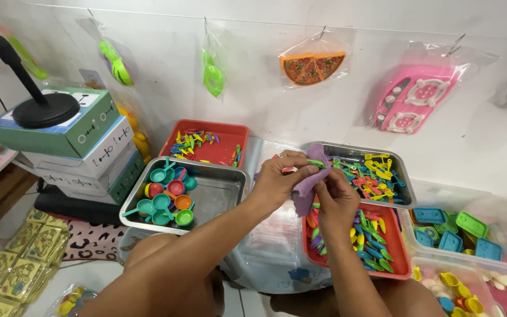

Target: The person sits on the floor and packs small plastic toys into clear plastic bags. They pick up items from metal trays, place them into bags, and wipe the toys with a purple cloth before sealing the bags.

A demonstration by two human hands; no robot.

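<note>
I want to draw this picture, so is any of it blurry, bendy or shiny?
In the head view, light is soft and even, shadows faint; the left hand and right hand on the purple cloth look slightly smeared; the wall edge bows near the top, a wide-lens bend; the hanging bags, like the pizza toy bag, and the metal tray catch pale glare.

Left hand and right hand meeting at centre, both gripping a purple cloth; a green toy piece pinched at left fingertips. Below right hand, red tray of mixed plastic utensils. Behind, steel tray of yellow, blue and pink pieces. At left, steel tray holding small toy pans. Further back, second red tray. Stacked boxes at far left; bagged toys hung on wall, among them a pizza.
</note>
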